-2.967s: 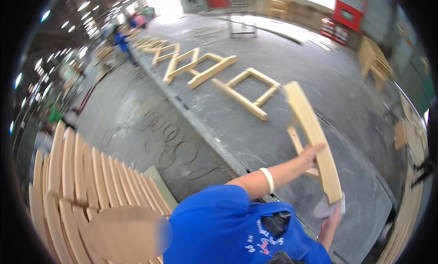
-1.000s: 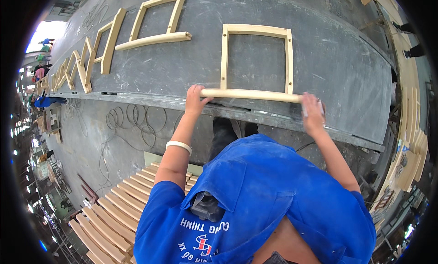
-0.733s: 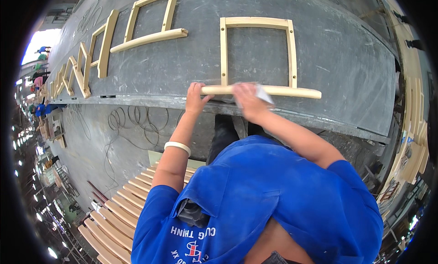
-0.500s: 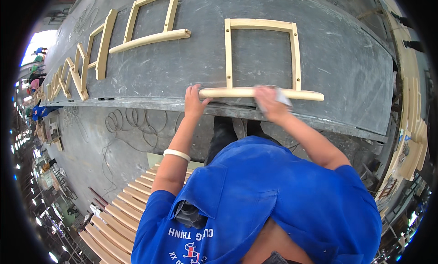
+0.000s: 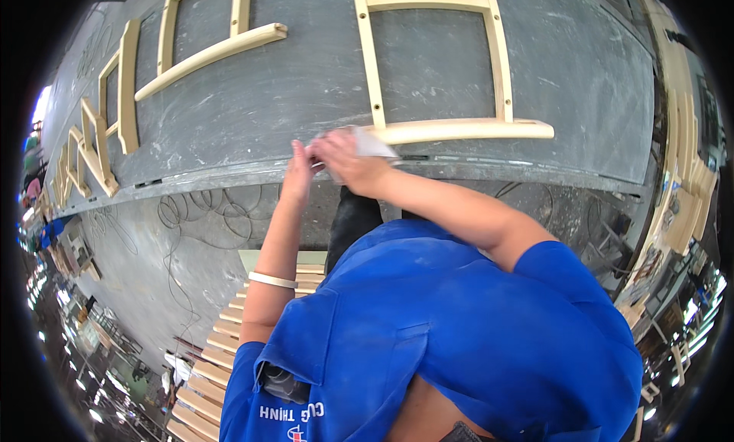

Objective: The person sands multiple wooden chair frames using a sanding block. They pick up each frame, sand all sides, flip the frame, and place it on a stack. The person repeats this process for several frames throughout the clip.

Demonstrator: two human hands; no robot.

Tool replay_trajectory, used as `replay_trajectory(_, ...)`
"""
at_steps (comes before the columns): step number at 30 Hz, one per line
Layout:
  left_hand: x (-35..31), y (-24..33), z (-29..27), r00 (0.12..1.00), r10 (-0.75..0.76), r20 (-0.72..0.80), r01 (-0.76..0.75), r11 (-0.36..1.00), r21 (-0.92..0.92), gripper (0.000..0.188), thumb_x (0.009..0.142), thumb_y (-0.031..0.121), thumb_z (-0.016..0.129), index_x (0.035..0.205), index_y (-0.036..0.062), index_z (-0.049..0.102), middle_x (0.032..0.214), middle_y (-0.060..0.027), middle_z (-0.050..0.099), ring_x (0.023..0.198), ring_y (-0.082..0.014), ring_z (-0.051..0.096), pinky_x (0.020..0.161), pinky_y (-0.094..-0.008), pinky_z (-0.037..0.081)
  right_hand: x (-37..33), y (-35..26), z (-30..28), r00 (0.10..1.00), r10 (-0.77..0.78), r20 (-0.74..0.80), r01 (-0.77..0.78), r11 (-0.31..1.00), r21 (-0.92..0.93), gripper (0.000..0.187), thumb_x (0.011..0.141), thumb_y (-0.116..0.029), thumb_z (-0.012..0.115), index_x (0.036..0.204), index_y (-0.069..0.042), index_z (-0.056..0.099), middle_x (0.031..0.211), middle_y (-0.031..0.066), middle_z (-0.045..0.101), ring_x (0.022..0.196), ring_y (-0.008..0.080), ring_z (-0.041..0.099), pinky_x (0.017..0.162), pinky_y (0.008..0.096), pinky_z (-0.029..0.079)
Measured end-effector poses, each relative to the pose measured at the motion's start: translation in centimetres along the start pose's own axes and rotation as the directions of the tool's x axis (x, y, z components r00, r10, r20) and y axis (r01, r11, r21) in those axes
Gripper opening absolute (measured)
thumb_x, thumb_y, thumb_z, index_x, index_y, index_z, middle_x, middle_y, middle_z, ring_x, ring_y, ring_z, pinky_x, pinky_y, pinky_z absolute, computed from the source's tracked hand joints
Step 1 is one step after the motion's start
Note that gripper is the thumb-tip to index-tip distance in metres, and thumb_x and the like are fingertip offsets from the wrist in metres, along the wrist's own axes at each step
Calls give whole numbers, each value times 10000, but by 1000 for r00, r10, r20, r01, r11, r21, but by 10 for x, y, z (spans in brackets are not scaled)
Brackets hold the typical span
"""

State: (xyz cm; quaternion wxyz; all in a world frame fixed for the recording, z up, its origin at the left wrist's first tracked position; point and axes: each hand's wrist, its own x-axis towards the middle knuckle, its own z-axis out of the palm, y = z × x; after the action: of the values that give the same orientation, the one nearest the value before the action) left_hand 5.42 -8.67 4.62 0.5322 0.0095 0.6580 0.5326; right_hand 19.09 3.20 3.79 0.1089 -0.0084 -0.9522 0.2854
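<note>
A pale wooden frame (image 5: 466, 130) lies on the grey worktop, its long rounded rail along the near side. My left hand (image 5: 298, 172) is at the rail's left end, thumb and fingers about it, though my other hand hides most of that grip. Reaching across to the same end, my right hand (image 5: 348, 160) is closed on a whitish folded sheet that looks like sandpaper (image 5: 372, 145), pressed over the rail. The rail's right end is uncovered.
Other wooden frames (image 5: 222, 53) lie leftward along the worktop (image 5: 581, 82). On the near side, a stack of wooden slats (image 5: 206, 388) sits at lower left, with coiled cable (image 5: 206, 212) on the floor. Long boards (image 5: 692, 212) lie along the right.
My right hand has slid left with the sandpaper, from the rail's middle to its left end, beside my left hand. The whole view has shifted, and the frame appears slightly tilted.
</note>
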Motion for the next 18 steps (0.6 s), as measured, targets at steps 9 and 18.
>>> replay_trajectory(9, -13, 16, 55, 616, 688, 384, -479, -60, 876, 590, 800, 237, 648, 1325, 66, 442, 1331, -175, 427, 1248, -379, 373, 1036, -498, 298, -108, 58, -46, 978, 208, -34, -209, 977, -50, 595, 802, -27, 449, 1388, -115, 399, 1435, 67, 381, 1353, 276, 306, 1128, 451, 142)
replay_trajectory(18, -19, -9, 152, 660, 407, 632, -571, -275, 774, 820, 723, 280, 708, 1413, 88, 308, 1453, -108, 306, 1331, -355, 284, 1073, -532, 239, -268, 144, -170, 798, 533, -281, -602, 700, -384, 653, 768, -62, 534, 1395, -59, 352, 1442, 102, 349, 1356, 321, 265, 1113, 483, 187)
